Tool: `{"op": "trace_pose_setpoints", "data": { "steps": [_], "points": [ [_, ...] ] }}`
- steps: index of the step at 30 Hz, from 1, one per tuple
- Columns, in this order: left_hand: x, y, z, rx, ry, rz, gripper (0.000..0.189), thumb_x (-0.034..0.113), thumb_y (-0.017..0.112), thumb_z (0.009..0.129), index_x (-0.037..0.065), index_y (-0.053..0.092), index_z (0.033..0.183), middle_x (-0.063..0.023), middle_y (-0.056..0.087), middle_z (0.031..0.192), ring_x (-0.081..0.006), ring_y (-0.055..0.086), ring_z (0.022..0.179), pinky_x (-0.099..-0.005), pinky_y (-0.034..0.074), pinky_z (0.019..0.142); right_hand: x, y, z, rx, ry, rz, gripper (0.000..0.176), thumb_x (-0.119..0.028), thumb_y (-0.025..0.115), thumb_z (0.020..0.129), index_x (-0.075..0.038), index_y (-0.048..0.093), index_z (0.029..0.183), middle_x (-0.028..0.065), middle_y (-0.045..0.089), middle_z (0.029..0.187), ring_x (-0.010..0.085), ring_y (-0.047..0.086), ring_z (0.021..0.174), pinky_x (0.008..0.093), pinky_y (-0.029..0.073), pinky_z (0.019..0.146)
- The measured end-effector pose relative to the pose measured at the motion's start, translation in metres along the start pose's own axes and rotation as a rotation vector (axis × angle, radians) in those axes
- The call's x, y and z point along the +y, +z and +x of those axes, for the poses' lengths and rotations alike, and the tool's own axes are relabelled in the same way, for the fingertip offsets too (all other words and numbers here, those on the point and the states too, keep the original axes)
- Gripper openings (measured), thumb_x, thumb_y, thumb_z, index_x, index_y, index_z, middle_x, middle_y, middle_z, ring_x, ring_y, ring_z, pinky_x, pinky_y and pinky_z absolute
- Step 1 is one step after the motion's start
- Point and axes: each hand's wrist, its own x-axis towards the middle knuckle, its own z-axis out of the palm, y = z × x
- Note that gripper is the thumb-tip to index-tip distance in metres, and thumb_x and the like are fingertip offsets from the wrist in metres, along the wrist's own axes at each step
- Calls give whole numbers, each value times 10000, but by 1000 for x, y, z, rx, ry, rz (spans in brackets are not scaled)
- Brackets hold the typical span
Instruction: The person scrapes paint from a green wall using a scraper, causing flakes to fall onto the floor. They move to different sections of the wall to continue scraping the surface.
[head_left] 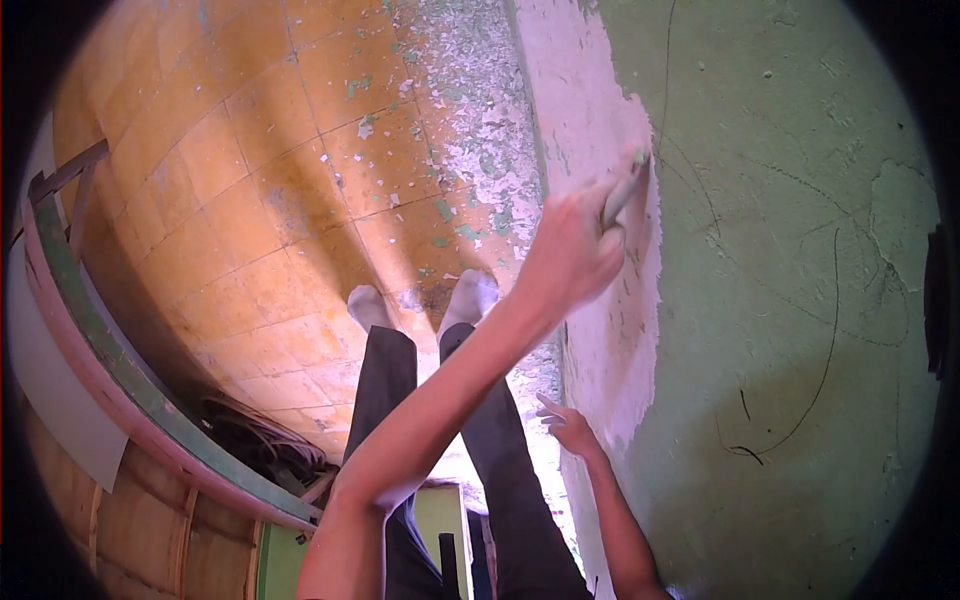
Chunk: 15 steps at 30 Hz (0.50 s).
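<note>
My left hand [580, 250] reaches across to the right, its fingers closed around a slim grey scraper [622, 195]. The scraper's tip overlaps the ragged paint edge, where a bare pinkish strip [595, 110] meets the green painted wall [780, 200]. Motion blurs the hand and tool slightly. Lower down, beside the base of the wall, my right hand [572, 430] is open, fingers apart, with nothing showing in it. Paint flakes [490, 130] lie thickly on the floor along the wall.
My sock-clad feet [470, 297] stand on orange floor tiles [240, 180]. A curved green and pink edge [140, 385] runs along the left, with a dark bundle [265, 440] beside it. Cracks and dark lines [835, 300] mark the green wall.
</note>
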Motion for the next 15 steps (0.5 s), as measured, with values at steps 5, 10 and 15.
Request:
{"op": "trace_pose_setpoints", "data": {
  "steps": [5,10,15],
  "points": [
    [-1,-11,-1,-59,-115,-197,520,107,510,866,27,429,1374,-150,579,862,-240,586,658,-365,486,629,-13,2,-5,-39,33,-1,725,10,462,761,-234,419,1442,140,650,1167,219,630,1068,314,482,924],
    [-63,-31,-54,-144,-566,-496,450,284,537,964,51,403,1325,-73,558,855,-140,586,601,-268,489,493,-14,7,-6,-28,23,-35,716,9,465,754,-224,437,1431,148,666,1118,222,642,1043,318,478,932],
    [-129,-39,-126,-112,-838,-571,304,292,525,981,58,444,1158,-65,558,803,-140,582,548,-271,478,446,-12,6,-5,-17,15,-28,705,3,471,753,-209,449,1424,157,665,1112,220,643,1042,318,477,935]
  ]
}}
